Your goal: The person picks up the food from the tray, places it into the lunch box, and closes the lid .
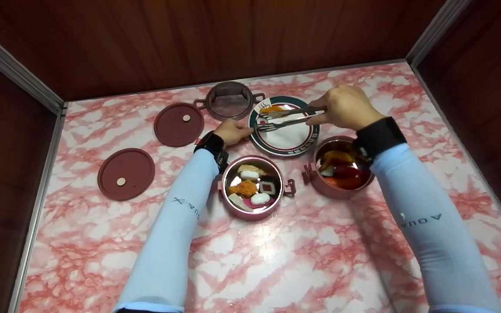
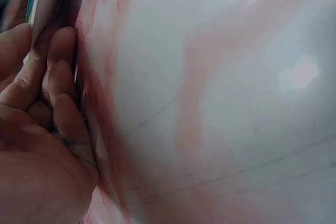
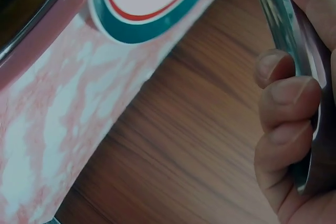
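Note:
My right hand (image 1: 349, 106) grips metal tongs (image 1: 292, 123), fingers curled round the arms in the right wrist view. The tongs reach left over a white plate (image 1: 285, 138) with a green and red border. Their tips are spread at the plate's left side, around a small piece with a red centre (image 1: 262, 122). A yellow-orange food piece (image 1: 276, 108) lies behind it. With thumb and fingers, my left hand (image 1: 232, 131) pinches the plate's left rim; the left wrist view shows those fingers (image 2: 62, 85) low against the table.
A pink pot (image 1: 252, 215) holding several food pieces, some white and orange, stands in front of the plate. Another pink pot (image 1: 335, 191) with red and yellow food sits under my right wrist. Two dark red lids (image 1: 178, 130) lie left. Behind is a clear-topped lid (image 1: 229, 102) with handles.

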A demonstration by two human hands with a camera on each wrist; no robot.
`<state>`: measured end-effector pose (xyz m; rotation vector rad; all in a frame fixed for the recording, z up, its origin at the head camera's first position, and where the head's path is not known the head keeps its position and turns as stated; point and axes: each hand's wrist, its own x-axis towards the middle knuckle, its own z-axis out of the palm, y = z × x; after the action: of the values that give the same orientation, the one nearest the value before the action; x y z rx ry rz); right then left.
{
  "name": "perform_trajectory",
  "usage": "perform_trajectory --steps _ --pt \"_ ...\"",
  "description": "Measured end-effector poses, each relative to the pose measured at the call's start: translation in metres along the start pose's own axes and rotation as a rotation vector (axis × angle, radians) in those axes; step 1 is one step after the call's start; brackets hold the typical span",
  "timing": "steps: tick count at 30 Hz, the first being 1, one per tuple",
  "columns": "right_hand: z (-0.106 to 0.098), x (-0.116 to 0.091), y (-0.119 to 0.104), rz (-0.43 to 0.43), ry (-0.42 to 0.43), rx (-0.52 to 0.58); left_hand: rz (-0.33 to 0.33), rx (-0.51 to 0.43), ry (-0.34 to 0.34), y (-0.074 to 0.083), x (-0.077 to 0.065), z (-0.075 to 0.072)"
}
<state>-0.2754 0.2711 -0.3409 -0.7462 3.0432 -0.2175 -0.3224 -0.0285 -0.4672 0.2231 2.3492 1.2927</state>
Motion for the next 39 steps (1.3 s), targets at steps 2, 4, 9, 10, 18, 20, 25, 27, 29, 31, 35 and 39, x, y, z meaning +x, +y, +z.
perform_trajectory --steps 2,4,9,10,18,20,25,27,29,31,35,39 --pt "-0.003 -0.010 0.001 -0.005 0.052 0.006 -0.003 0.009 0.009 0.000 0.000 0.001" --pt "-0.007 -0.022 0.002 -0.018 0.111 0.019 -0.004 0.012 0.013 0.000 -0.001 0.001" --pt "-0.018 -0.059 0.008 -0.018 0.190 0.074 -0.007 -0.027 0.002 0.001 0.000 0.001" --pt "-0.020 -0.066 0.009 -0.012 0.196 0.082 -0.010 -0.038 0.000 0.000 0.000 0.002" --pt "-0.035 -0.125 0.016 0.057 0.264 0.070 -0.025 -0.021 -0.005 -0.001 0.000 0.000" --pt "-0.036 -0.139 0.018 0.071 0.277 0.061 -0.023 0.001 -0.007 -0.001 0.000 0.000" --pt "-0.037 -0.168 0.024 0.077 0.334 0.019 -0.010 0.012 -0.008 0.003 -0.002 0.000" --pt "-0.036 -0.179 0.027 0.092 0.343 0.002 -0.003 0.012 -0.010 0.003 -0.003 0.000" --pt "-0.035 -0.188 0.028 0.123 0.336 0.000 0.000 0.011 -0.013 0.004 -0.003 0.000" --pt "-0.033 -0.196 0.030 0.156 0.318 -0.008 0.006 0.011 -0.013 0.004 -0.003 0.000" --pt "-0.026 -0.208 0.035 0.209 0.283 -0.010 0.016 0.018 -0.004 0.003 -0.002 0.000" --pt "-0.019 -0.214 0.039 0.256 0.243 -0.020 0.011 0.000 0.000 0.001 -0.001 0.001"
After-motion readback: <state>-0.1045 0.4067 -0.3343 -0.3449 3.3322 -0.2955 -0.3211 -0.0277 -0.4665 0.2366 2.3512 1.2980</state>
